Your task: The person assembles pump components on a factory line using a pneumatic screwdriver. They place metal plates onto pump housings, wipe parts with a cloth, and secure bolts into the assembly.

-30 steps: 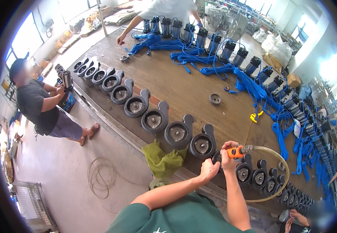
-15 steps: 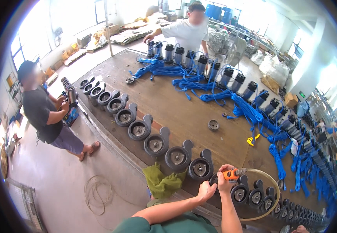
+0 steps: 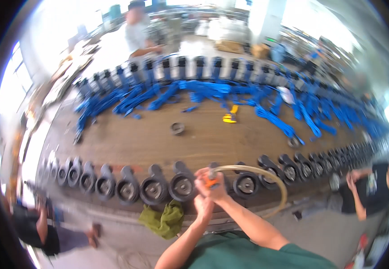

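My right hand (image 3: 213, 187) is closed around an orange hand-held air tool (image 3: 210, 182), and a clear yellowish hose (image 3: 266, 172) loops from its top toward the right. Just below it, my left hand (image 3: 203, 208) is closed; what its fingers hold, if anything, is hidden. Both hands are over the near row of black round pump casings, covering the one between a casing (image 3: 182, 186) on the left and another casing (image 3: 246, 184) on the right. Each visible casing has a stubby spout and a metal disc in its middle. A green cloth (image 3: 164, 219) lies at the table's near edge, left of my hands.
Along the table's (image 3: 136, 134) far side stand metal cylinder pumps (image 3: 199, 67) with bundled blue cables (image 3: 208, 89). A yellow object (image 3: 231, 114) and a black ring part (image 3: 177, 128) lie mid-table. Persons stand at far left (image 3: 138, 36), near left (image 3: 33, 228) and right (image 3: 373, 188).
My view has swung to the right, so the table and casings appear shifted left. The person at the right now shows more fully. My hands stay together at the orange tool.
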Tool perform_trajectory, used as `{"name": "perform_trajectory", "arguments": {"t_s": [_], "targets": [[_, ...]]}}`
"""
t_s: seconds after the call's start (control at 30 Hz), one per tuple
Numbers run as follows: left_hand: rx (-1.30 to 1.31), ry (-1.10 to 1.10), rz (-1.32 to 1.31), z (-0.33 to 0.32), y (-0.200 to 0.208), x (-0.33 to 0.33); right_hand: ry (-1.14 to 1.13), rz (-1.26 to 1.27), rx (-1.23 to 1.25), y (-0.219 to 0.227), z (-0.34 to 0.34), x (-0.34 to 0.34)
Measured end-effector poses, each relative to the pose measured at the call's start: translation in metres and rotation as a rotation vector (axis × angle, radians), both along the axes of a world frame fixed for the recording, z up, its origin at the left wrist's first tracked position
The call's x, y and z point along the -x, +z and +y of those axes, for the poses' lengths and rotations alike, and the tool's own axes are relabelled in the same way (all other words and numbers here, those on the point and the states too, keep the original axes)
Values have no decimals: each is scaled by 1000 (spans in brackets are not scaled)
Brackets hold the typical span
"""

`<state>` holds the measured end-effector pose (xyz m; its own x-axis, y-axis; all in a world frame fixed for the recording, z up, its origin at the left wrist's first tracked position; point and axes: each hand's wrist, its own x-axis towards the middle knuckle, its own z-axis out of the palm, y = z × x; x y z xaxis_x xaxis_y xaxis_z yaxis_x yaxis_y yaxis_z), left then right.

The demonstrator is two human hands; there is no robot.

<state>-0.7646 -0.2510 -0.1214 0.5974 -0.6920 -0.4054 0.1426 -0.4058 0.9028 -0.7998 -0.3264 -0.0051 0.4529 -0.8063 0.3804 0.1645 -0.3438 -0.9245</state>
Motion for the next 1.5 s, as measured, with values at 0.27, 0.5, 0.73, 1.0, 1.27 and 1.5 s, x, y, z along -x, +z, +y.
{"name": "perform_trajectory", "arguments": {"t_s": [0.27,0.5,0.73,1.0,1.27,1.5], "targets": [[154,31,130,10,-10,-9,-23,-7,89,20,1,2],[203,82,236,10,1,4,-10,51,101,12,-7,9],[339,100,230,12,8,-1,-24,74,111,25,-5,2],[76,156,37,-4,5,12,-34,-157,-136,5,-32,52],[94,179,65,2,13,9,-17,-205,-183,-7,-39,42],[41,148,44,2,25,9,-15,-184,-197,-13,-43,41]]}}
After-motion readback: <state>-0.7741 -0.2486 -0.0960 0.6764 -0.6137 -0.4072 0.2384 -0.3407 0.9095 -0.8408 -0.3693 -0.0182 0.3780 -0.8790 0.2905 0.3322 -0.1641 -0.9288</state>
